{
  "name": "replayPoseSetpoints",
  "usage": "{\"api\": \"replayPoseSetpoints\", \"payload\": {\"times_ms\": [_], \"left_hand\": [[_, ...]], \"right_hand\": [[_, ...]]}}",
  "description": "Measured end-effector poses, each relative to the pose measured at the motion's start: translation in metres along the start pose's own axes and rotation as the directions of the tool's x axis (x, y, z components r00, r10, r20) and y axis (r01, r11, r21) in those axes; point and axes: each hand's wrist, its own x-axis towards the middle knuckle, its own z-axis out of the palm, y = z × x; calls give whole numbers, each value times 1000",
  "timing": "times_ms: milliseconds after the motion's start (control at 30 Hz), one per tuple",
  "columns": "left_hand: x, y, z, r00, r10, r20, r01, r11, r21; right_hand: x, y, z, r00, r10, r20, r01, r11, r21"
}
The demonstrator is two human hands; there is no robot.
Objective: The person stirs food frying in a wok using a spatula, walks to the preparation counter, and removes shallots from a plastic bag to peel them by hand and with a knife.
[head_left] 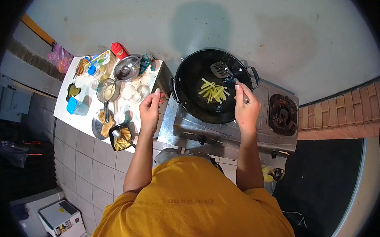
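My right hand (247, 108) is closed around the handle of a slotted spatula (220, 70). Its slotted head is over the far side of a large black wok (186, 103) on the stove. Pale green-yellow potato sticks (213, 91) lie in a loose heap at the wok's bottom, just below the spatula head. My left hand (150, 109) hovers between the wok and the white side table, fingers curled in and thumb against them. Nothing shows in it.
The steel stove (223, 134) has a bare burner (283, 114) on the right. On the white table (63, 100) are a metal bowl (127, 68), a red bottle (118, 50), a saucepan (108, 92), a blue-lidded container (77, 107) and a black bowl of fries (121, 144). A brick ledge (347, 114) stands right.
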Motion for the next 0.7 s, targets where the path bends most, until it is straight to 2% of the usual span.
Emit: {"api": "replayPoseSetpoints", "payload": {"times_ms": [67,133,167,233,267,367,433,533,667,700], "left_hand": [[5,-2,3,1000,-6,15,6,1000,0],[10,-4,4,999,-11,36,11,1000,4],[13,-6,5,999,4,51,-4,1000,2],[19,-6,7,997,20,72,-19,1000,-4],[22,-6,7,997,-12,72,12,1000,2],[28,-5,6,997,-40,72,39,999,17],[31,-7,6,997,-38,74,36,999,25],[36,-9,9,996,-46,81,43,999,32],[43,-11,12,999,9,53,-7,999,-31],[43,-10,12,998,-3,60,5,1000,-23]], "right_hand": [[0,-8,-4,999,43,27,-42,999,-27],[-2,-17,-3,967,204,150,-201,979,-35],[-4,-13,2,968,206,145,-203,979,-37],[-6,-2,16,990,113,80,-113,994,1],[-5,2,20,998,45,51,-42,998,-54],[4,11,25,999,-22,-30,20,997,-72],[11,1,24,1000,-4,-25,2,996,-90],[12,-7,28,994,-100,36,100,995,9],[9,-12,27,994,-81,73,87,994,-74],[9,-11,23,999,13,52,-9,997,-78]]}}
